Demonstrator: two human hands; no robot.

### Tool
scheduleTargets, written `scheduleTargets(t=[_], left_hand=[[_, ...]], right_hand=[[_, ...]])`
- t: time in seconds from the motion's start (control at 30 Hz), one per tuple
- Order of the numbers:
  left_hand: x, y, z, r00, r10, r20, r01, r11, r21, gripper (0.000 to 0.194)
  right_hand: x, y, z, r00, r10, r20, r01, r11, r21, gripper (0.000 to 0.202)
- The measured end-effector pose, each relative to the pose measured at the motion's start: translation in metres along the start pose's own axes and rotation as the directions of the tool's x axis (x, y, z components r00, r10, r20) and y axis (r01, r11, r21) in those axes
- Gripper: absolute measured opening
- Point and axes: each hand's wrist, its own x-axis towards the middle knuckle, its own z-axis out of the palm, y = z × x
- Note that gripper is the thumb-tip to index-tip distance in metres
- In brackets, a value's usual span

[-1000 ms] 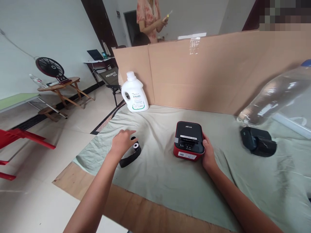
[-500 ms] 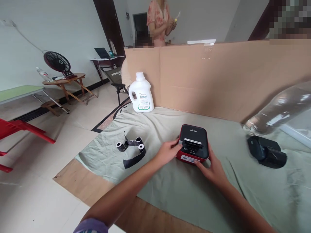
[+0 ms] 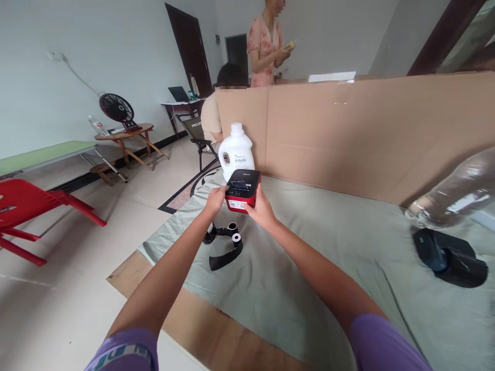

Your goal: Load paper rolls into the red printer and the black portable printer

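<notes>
A small black-topped label printer (image 3: 243,189) with red sides is gripped between my two hands, in front of a white detergent jug (image 3: 236,150). My left hand (image 3: 215,200) closes on its left side, thumb near the top edge. On the right side my right hand (image 3: 263,206) wraps its corner, thumb by the white label on the front. The printer covers the lower part of the jug; I cannot tell whether they touch. Nearer to me on the cloth lie ribbon rolls (image 3: 236,238) with a black strip (image 3: 225,259) unwound, one roll partly behind my left wrist.
A pale green cloth (image 3: 309,247) covers the wooden board (image 3: 204,314). Behind it stands a cardboard wall (image 3: 328,134). To the right lie a black device (image 3: 448,255) and a clear plastic wrap (image 3: 456,190). Beyond the wall a person (image 3: 265,51) stands.
Both hands have carried the printer left and away from me, from the middle of the cloth to in front of the jug. The camera view has shifted slightly left.
</notes>
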Motion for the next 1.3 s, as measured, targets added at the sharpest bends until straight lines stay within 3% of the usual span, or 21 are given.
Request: scheduleTargets(t=[0.13,0.23,0.43,0.53,0.6,0.67,0.77,0.83,0.87,0.9,0.93,0.97,1.03,1.07,1.13,1.23,1.3], left_hand=[[0.026,-0.015,-0.008,0.998,-0.046,-0.038,0.047,0.998,0.035,0.023],[0.037,-0.022,-0.007,0.998,-0.065,-0.022,0.066,0.996,0.058,0.023],[0.042,-0.026,-0.003,0.994,-0.100,0.038,0.098,0.993,0.059,0.033],[0.032,-0.023,-0.014,0.996,-0.080,0.037,0.078,0.995,0.060,0.037],[0.013,-0.021,-0.030,0.998,-0.059,-0.004,0.059,0.995,0.075,0.042],[-0.019,-0.018,-0.049,0.998,-0.001,-0.062,0.007,0.995,0.099,0.045],[-0.087,-0.014,-0.066,0.973,0.198,-0.117,-0.179,0.971,0.156,0.041],[-0.134,-0.014,-0.060,0.953,0.288,-0.097,-0.268,0.946,0.181,0.036],[-0.154,-0.014,-0.052,0.939,0.344,-0.028,-0.330,0.920,0.210,0.031],[-0.171,-0.014,-0.039,0.907,0.407,0.106,-0.421,0.875,0.240,0.028],[-0.185,-0.014,-0.023,0.841,0.466,0.273,-0.531,0.809,0.253,0.026],[-0.196,-0.014,-0.004,0.744,0.510,0.431,-0.640,0.730,0.241,0.026],[-0.213,-0.012,0.040,0.498,0.544,0.675,-0.815,0.560,0.151,0.029],[-0.220,-0.011,0.063,0.386,0.539,0.749,-0.867,0.488,0.096,0.032],[-0.233,-0.008,0.104,0.210,0.496,0.843,-0.921,0.389,0.000,0.039],[-0.250,-0.007,0.142,0.036,0.388,0.921,-0.942,0.321,-0.098,0.053],[-0.259,-0.010,0.151,-0.020,0.343,0.939,-0.944,0.303,-0.130,0.059]], right_hand=[[0.026,0.007,0.032,0.999,0.037,-0.012,-0.036,0.999,0.036,0.100],[0.032,0.017,0.044,0.998,0.056,-0.007,-0.055,0.998,0.040,0.097],[0.030,0.028,0.051,0.999,0.043,-0.034,-0.040,0.997,0.072,0.092],[0.012,0.032,0.042,0.994,0.107,-0.019,-0.104,0.985,0.138,0.085],[-0.015,0.040,0.019,0.989,0.150,-0.009,-0.147,0.975,0.167,0.078],[-0.054,0.054,-0.021,0.985,0.168,-0.042,-0.160,0.975,0.153,0.065],[-0.128,0.086,-0.108,0.963,0.242,-0.120,-0.242,0.970,0.015,0.047],[-0.180,0.107,-0.172,0.918,0.277,-0.284,-0.326,0.935,-0.140,0.040],[-0.205,0.115,-0.203,0.892,0.285,-0.352,-0.372,0.904,-0.210,0.037],[-0.228,0.121,-0.232,0.859,0.289,-0.422,-0.423,0.866,-0.268,0.036],[-0.247,0.125,-0.258,0.823,0.282,-0.493,-0.474,0.820,-0.321,0.035],[-0.263,0.128,-0.281,0.786,0.264,-0.559,-0.521,0.771,-0.367,0.034],[-0.283,0.134,-0.320,0.712,0.210,-0.670,-0.610,0.657,-0.442,0.036],[-0.287,0.138,-0.335,0.679,0.196,-0.707,-0.655,0.597,-0.464,0.039],[-0.285,0.146,-0.358,0.603,0.247,-0.758,-0.754,0.488,-0.440,0.049],[-0.266,0.157,-0.375,0.480,0.472,-0.739,-0.865,0.396,-0.308,0.069],[-0.250,0.161,-0.377,0.438,0.603,-0.666,-0.895,0.365,-0.259,0.078]])
